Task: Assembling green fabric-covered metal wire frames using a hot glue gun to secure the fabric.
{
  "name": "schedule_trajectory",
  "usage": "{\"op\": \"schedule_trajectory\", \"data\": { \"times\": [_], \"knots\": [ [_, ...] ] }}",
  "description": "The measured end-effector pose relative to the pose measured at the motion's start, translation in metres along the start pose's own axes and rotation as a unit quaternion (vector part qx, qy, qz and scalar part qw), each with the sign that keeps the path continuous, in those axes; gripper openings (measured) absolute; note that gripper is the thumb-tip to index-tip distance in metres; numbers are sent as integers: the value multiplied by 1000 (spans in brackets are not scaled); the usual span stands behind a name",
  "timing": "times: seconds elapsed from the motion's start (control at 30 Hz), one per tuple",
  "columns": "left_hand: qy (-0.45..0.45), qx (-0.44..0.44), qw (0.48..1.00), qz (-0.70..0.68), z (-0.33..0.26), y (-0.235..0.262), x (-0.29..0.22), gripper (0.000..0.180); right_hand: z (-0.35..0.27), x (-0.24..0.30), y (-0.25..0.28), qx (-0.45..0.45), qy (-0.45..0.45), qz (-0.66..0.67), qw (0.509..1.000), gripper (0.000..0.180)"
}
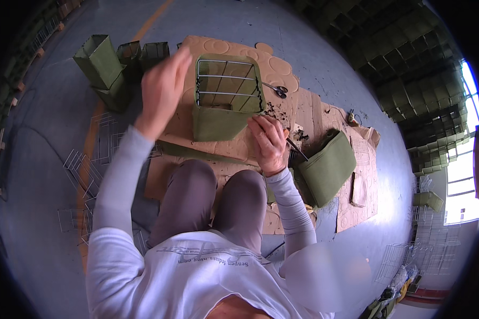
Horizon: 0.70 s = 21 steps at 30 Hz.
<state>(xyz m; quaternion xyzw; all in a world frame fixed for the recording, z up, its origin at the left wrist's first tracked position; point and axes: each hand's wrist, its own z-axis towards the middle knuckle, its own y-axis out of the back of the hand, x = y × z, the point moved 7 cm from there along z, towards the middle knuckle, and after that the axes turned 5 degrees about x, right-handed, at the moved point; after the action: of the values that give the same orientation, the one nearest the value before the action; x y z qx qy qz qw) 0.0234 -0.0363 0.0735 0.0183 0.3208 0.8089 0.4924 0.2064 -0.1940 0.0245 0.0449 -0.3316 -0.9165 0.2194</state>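
The green felt box (222,114) with its wire frame (228,85) stood open-topped on the cardboard (314,114) before the person's knees. The right hand (269,142) touched its near corner, fingers curled around a thin dark tool (297,149). The left hand (162,87) was raised beside it (fingers pinched together, what they held I could not tell).

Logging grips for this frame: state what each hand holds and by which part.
The right hand grips a thin dark tool at its upper end, beside the green fabric box. The left hand is raised; whether it holds anything cannot be told.
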Motion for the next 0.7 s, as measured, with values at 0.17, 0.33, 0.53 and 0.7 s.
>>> {"op": "schedule_trajectory", "data": {
  "times": [0.17,0.33,0.53,0.7],
  "knots": [
    [-272,26,962,10,-102,-9,-77,25,-5,2,-13,-12,24,0,1000,41],
    [-265,35,960,83,-93,-29,-70,27,3,3,-25,-16,47,-18,999,39],
    [-242,38,967,69,-80,-41,-62,29,14,-3,-33,14,36,-1,999,42],
    [-205,38,978,30,-74,-40,-66,21,19,-4,-34,44,28,5,999,39]
  ]
}}
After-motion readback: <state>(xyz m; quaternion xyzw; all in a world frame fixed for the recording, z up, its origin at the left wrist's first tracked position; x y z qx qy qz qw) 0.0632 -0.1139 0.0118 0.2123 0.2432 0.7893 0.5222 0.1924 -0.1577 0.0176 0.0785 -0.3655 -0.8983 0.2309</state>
